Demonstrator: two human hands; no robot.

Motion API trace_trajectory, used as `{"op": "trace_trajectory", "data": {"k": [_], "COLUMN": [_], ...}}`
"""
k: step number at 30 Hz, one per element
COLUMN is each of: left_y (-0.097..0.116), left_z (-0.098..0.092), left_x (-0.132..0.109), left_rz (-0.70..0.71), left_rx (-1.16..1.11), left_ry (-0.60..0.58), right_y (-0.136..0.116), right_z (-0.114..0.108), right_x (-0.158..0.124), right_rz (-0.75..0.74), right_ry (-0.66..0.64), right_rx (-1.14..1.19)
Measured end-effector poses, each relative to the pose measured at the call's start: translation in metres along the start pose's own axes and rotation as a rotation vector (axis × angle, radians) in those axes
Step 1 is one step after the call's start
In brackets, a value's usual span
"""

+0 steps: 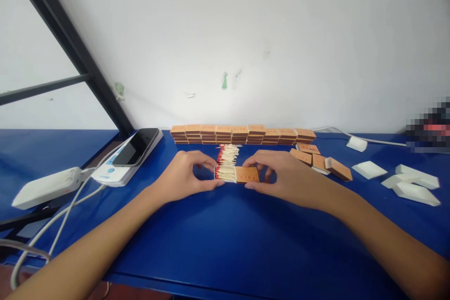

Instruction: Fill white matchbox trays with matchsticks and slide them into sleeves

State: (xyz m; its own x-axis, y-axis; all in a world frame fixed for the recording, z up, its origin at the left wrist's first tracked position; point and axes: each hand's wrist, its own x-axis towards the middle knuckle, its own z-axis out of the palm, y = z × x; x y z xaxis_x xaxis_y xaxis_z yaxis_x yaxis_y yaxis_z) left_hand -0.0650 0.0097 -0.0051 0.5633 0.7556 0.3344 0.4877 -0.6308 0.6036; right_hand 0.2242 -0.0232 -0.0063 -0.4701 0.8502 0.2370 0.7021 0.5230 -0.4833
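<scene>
Between my hands is a matchbox with its white inner tray (225, 174) pulled partway out of the orange sleeve (248, 175). Red-headed matches fill the exposed part of the tray. Thumb and fingers of my left hand (188, 176) pinch the tray's left end. On the other side, my right hand (281, 173) grips the sleeve between thumb and fingers. A pile of loose matches (228, 154) lies just behind the box, red heads toward the left. Farther back, stacked matchboxes (216, 135) form a long low row against the wall.
Several matchbox sleeves (338, 168) lie right of my right hand. White empty trays (369, 169) are scattered farther right. At left, a phone (136, 147) rests on a white power strip (121, 176), beside a white adapter (47, 187) and cables. A dark metal frame (70, 42) stands left.
</scene>
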Motion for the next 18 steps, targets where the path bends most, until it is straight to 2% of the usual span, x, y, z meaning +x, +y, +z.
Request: {"op": "trace_trajectory", "data": {"k": [10,18], "left_y": [-0.0021,0.0], "left_z": [-0.0027,0.0011], "left_x": [0.0008,0.0015], "left_rz": [0.03,0.002], "left_rx": [0.003,-0.091], "left_ry": [0.011,-0.007], "right_y": [-0.0025,-0.0092], "right_z": [0.0012,0.0084], "right_x": [0.0045,0.0018], "right_rz": [-0.067,-0.095], "right_ry": [0.116,0.126], "right_rx": [0.04,0.143]}}
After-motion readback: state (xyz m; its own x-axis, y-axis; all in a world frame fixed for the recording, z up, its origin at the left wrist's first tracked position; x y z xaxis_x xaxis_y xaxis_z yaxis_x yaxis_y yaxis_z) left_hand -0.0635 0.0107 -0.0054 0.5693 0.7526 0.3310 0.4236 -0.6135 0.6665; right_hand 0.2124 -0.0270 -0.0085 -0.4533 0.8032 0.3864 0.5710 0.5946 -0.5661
